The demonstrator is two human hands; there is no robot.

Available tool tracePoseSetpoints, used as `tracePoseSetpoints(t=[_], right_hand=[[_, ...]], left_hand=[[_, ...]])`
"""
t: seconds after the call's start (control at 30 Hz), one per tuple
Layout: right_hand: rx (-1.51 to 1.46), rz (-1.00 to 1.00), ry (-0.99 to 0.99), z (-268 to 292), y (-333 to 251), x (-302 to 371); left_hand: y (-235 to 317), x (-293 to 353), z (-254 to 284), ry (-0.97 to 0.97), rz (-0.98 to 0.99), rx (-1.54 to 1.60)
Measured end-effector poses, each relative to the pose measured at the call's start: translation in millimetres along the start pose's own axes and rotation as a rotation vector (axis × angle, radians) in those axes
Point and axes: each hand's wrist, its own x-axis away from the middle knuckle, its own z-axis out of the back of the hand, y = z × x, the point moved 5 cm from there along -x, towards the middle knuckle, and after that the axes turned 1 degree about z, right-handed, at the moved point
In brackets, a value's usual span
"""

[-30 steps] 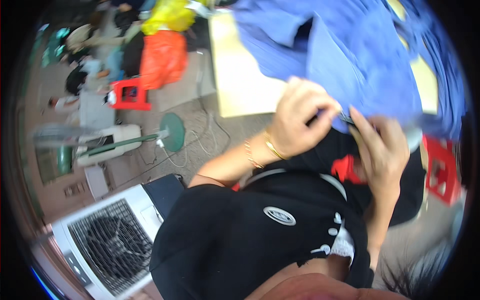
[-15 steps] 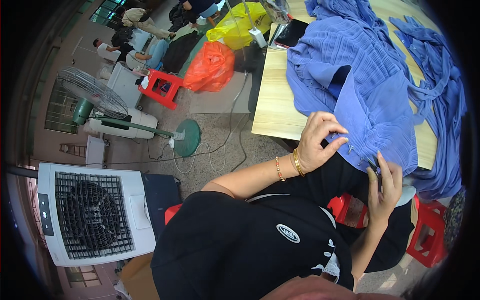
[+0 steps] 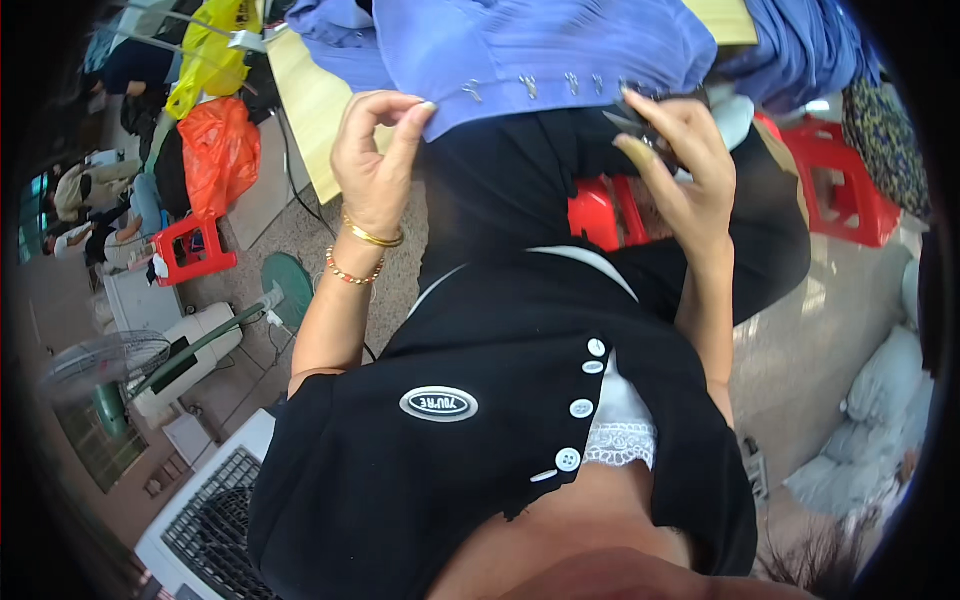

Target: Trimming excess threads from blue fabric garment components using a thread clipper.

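1. Blue cloth (image 3: 600,45): draped across the table (image 3: 310,130), hem (image 3: 510,107) over the black trousers (image 3: 490,165), small metal fasteners (image 3: 530,88) in a row along it.
2. Left hand (image 3: 378,150): pinching the hem's left corner between thumb and forefinger.
3. Right hand (image 3: 690,155): gripping snips (image 3: 618,121), partly hidden by fingers; forefinger at the hem near the rightmost fastener. Blade contact with cloth: impossible to tell.
4. Possible trouble: a nicked hem, from a blade so close; a snagged weave, from a fastener tugged askew; a slack edge, from a loosened left pinch.
5. Pose: elbows bent, forearms raised, hands well apart, right fingers angled inward.
6. Farther right: red stool (image 3: 850,195).
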Motion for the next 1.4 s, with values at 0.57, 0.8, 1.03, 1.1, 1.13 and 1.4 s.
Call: tracePoseSetpoints(t=[0.57,0.8,1.03,1.1,1.13,1.4], right_hand=[[-0.047,0.013,-0.049,-17,1,8],[-0.019,-0.007,-0.031,-15,8,16],[-0.070,-0.079,-0.011,-17,16,20],[-0.069,-0.082,-0.008,-18,17,20],[-0.072,-0.070,-0.016,-19,16,19],[-0.109,-0.053,0.012,-19,17,15]], left_hand=[[23,4,29,0.035,-0.200,-0.166],[72,-17,-37,-0.254,-0.621,-0.440],[64,-35,-44,-0.336,-0.580,-0.489],[70,-35,-47,-0.339,-0.604,-0.554],[75,-35,-51,-0.349,-0.608,-0.550],[80,-45,-64,-0.394,-0.625,-0.568]])
